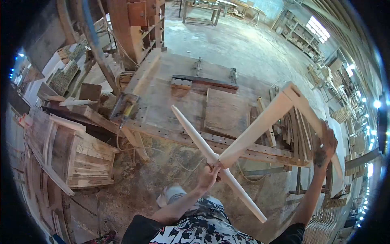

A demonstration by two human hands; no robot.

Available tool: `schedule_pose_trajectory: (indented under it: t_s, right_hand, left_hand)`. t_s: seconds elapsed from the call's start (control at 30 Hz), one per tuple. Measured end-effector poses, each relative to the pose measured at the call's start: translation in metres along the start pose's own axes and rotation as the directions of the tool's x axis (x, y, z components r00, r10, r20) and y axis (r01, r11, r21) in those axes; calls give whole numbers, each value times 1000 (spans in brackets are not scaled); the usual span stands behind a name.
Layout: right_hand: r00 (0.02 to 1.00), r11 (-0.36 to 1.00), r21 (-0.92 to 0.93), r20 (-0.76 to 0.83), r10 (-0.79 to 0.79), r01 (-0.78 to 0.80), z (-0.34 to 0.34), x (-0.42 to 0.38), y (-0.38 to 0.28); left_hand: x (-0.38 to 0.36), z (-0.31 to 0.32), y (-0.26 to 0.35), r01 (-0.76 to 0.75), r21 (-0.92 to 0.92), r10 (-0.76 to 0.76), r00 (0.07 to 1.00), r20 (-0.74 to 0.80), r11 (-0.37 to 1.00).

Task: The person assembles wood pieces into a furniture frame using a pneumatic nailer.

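Note:
A pale wooden frame (pixel 260 126) of joined, tapered pieces is held up in front of my body. My left hand (pixel 209 177) is wrapped round the joint where a long tapered leg (pixel 197 136) crosses the frame's lower end. At the right, my right hand (pixel 328 142) grips the frame's other arm, below the upper corner (pixel 293 92), which has a slot in it. Beyond the frame stands a workbench (pixel 162 91) with a flat wooden board (pixel 227 112) and a dark bar (pixel 215 82) on its top.
A slatted wooden piece (pixel 91 158) stands at the left. Thin wooden strips (pixel 298 132) lie at the bench's right end. A clamp-like tool (pixel 128 106) sits on the bench's left corner. Cords hang below the bench. Shelves (pixel 300 34) stand at the back right.

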State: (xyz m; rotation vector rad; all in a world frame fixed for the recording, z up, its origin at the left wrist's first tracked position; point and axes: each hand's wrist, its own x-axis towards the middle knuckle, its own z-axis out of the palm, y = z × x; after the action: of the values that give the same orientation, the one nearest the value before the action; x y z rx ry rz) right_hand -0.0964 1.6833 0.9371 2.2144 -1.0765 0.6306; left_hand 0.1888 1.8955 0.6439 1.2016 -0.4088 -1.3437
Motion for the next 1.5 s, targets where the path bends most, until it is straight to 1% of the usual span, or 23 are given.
schedule_pose_trajectory:
  t_s: [0.07, 0.1, 0.17, 0.23, 0.3, 0.37, 0.4, 0.57, 0.7, 0.77, 0.83, 0.97, 1.0, 1.07, 1.13, 1.17, 1.27, 1.33, 1.37, 1.4, 1.43, 1.47, 1.5]
  right_hand:
    - [997, 995, -62, 38, -74, 76, 45, 19, 20]
    - [990, 962, -237, 50, -129, 137, 78, 26, 38]
    - [983, 979, -181, 174, -62, 94, 147, 42, 50]
    - [973, 958, -180, -7, -230, 225, 212, 68, 39]
    - [989, 991, -23, 67, -133, 134, 234, 103, -10]
    - [985, 987, 136, 137, -106, 88, 264, 135, -46]
    - [979, 977, 190, 158, -130, 100, 300, 145, -48]
    - [921, 906, 407, 300, -250, 114, 474, 183, -88]
    - [872, 801, 597, 366, -324, 47, 592, 186, -131]
    - [862, 801, 597, 383, -333, 44, 634, 183, -159]
    - [855, 772, 634, 374, -359, 47, 669, 176, -182]
    - [769, 784, 620, 522, -369, -44, 726, 161, -220]
    - [758, 786, 615, 539, -366, -57, 735, 157, -225]
    - [780, 785, 616, 524, -343, -68, 757, 138, -237]
    - [841, 789, 612, 452, -296, -51, 784, 114, -244]
    - [817, 793, 605, 489, -306, -65, 755, 124, -239]
    - [910, 729, 674, 367, -192, -118, 731, 92, -219]
    - [920, 572, 752, 392, 13, -329, 667, 81, -189]
    - [842, 499, 689, 507, 186, -526, 647, 59, -175]
    - [788, 550, 579, 541, 294, -602, 633, 31, -160]
    - [723, 577, 459, 566, 397, -676, 619, 2, -144]
    - [737, 726, 281, 514, 438, -628, 612, -28, -130]
    - [660, 657, 259, 575, 484, -708, 608, -57, -116]
  left_hand:
    - [16, 8, 0, 61, 55, -62, 998, 22, 997]
    - [27, 13, -4, 71, 30, -71, 997, -22, 997]
    - [55, 16, -16, 87, -3, -87, 992, -95, 996]
    - [89, 3, -26, 121, 15, -117, 983, -141, 993]
    - [118, -5, -17, 153, 75, -135, 969, -206, 985]
    - [161, -36, -43, 195, -33, -197, 951, -240, 980]
    - [186, -47, -50, 208, -89, -224, 941, -255, 974]
    - [261, -76, -34, 281, -75, -288, 874, -392, 957]
    - [284, -100, -25, 311, -51, -296, 825, -481, 949]
    - [286, -100, -1, 321, -39, -298, 817, -494, 946]
    - [291, -121, 2, 440, -7, -400, 809, -430, 898]
    - [305, -133, 29, 590, 135, -484, 755, -443, 796]
    - [315, -138, 27, 504, 361, -305, 821, -483, 785]
    - [332, -149, 18, 305, 754, 50, 912, -407, 582]
    - [366, -131, 35, 335, 806, 189, 861, -472, 489]
    - [387, -121, 43, 350, 824, 260, 830, -494, 446]
    - [436, -117, 29, 250, 947, 419, 852, -313, 199]
    - [462, -121, 14, 252, 965, 459, 850, -258, 74]
    - [469, -122, 10, 254, 967, 476, 849, -228, 9]
    - [473, -123, 10, 261, 965, 472, 846, -247, 38]
    - [477, -126, 11, 265, 962, 468, 844, -263, 64]
    - [479, -128, 10, 269, 959, 463, 841, -280, 90]
    - [478, -132, 9, 261, 961, 473, 838, -270, 86]
